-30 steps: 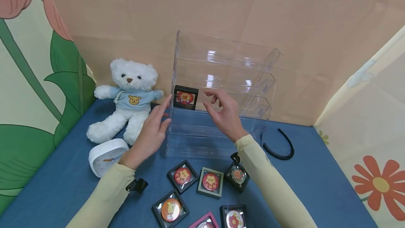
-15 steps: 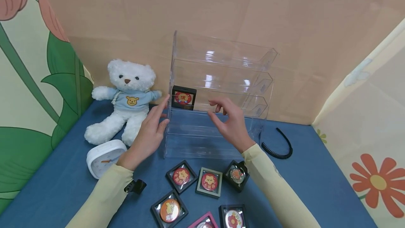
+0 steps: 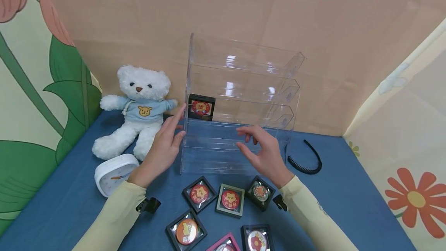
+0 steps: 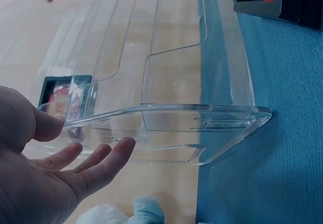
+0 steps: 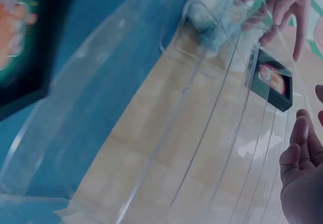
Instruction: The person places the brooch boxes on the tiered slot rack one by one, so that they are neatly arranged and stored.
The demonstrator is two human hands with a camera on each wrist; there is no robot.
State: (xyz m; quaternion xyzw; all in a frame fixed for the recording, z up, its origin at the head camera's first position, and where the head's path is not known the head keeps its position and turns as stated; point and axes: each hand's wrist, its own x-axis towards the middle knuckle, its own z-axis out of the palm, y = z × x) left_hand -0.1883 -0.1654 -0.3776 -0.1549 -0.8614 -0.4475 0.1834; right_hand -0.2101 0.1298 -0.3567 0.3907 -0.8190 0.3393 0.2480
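A clear acrylic tiered rack (image 3: 240,105) stands upright on the blue cloth. My left hand (image 3: 161,154) touches its left side panel with mostly straight fingers; the left wrist view has the thumb at the panel's edge (image 4: 166,108). On one of the middle tiers, at the left end, leans a black square display case (image 3: 201,108) with a round red badge inside. My right hand (image 3: 263,152) hovers in front of the lower tiers, thumb and fingers apart and loosely bent, holding nothing. Several more cases lie before the rack, among them a grey-green one (image 3: 230,200) and a black one (image 3: 260,192).
Left of the rack sits a white teddy bear (image 3: 143,107) in a blue top, with a white clock (image 3: 116,173) in front of it. A black coiled cord (image 3: 308,171) lies to the right. A tan backdrop (image 3: 244,7) rises behind the rack.
My right hand has drawn back from beside the black case on the rack, down and to the right. The left hand stays at the rack's side.
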